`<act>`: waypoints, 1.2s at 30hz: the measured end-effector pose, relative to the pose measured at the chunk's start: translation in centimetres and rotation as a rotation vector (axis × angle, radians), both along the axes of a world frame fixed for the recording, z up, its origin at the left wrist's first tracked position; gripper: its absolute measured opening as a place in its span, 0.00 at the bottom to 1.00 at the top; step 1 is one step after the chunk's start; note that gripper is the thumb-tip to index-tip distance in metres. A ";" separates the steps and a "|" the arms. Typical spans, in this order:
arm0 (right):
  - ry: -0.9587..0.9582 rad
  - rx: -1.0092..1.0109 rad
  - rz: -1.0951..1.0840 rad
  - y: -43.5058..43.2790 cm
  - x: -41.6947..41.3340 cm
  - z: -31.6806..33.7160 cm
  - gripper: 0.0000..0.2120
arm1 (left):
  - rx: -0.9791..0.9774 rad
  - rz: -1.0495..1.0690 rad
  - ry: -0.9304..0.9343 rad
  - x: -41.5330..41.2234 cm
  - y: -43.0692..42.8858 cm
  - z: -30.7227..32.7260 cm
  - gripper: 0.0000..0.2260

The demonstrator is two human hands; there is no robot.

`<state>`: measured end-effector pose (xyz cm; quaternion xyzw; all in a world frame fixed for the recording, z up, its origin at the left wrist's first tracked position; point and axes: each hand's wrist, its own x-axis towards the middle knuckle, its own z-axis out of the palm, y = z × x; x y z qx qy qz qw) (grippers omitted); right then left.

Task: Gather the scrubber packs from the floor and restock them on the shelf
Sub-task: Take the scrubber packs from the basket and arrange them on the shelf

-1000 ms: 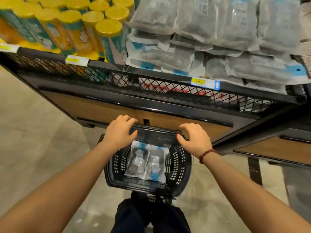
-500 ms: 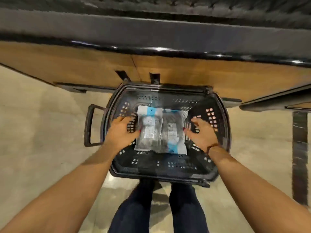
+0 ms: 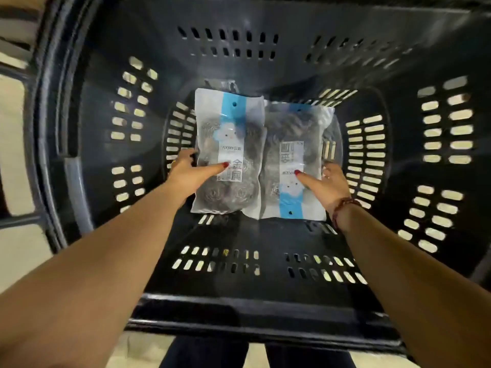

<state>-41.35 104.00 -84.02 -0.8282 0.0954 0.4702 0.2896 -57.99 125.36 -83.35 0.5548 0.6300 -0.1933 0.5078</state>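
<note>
Two clear scrubber packs with blue strips lie side by side on the bottom of a black plastic basket (image 3: 239, 277). My left hand (image 3: 194, 172) grips the left pack (image 3: 229, 128) at its left edge, thumb on top of the label, fingers tucked under the side. My right hand (image 3: 322, 185) grips the right pack (image 3: 292, 134) at its right edge in the same way, thumb pressing the label. The right pack slightly overlaps the left one along the middle. Both packs still rest on the basket floor.
The basket's slotted walls (image 3: 438, 128) rise all around my hands. Pale floor (image 3: 10, 107) shows at the left past the rim, and my dark trouser legs (image 3: 207, 354) show below the near rim. The shelf is out of view.
My head has dropped close over the basket, so the shelf has left the view. Both hands went from the basket rim down inside and closed on the two packs.
</note>
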 end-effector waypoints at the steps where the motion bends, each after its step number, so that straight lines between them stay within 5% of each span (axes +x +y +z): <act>1: -0.004 -0.009 -0.016 0.0 0.0 -1.1 0.36 | -0.027 0.010 -0.016 0.0 0.0 -0.9 0.48; 8: -0.059 -0.029 -0.095 0.8 0.2 -5.0 0.33 | 0.071 0.021 -0.044 -0.2 -0.5 -3.6 0.35; 11: -0.154 -0.078 -0.078 1.0 0.1 -5.5 0.47 | 0.060 0.034 -0.055 -0.2 -0.6 -4.0 0.34; 18: 0.080 0.079 -0.123 0.8 0.6 -4.5 0.19 | -0.075 0.081 -0.074 0.8 -0.9 -3.2 0.35; 21: 0.116 0.110 -0.153 0.8 0.5 -3.5 0.21 | -0.180 0.144 -0.146 1.2 -1.3 -2.3 0.42; 28: 0.151 0.197 -0.292 -0.3 0.3 3.9 0.15 | -0.218 0.272 -0.282 0.9 -3.4 4.9 0.22; 36: 0.160 0.328 -0.277 -2.5 -0.8 21.1 0.15 | -0.182 0.371 -0.405 -1.4 -5.0 21.3 0.17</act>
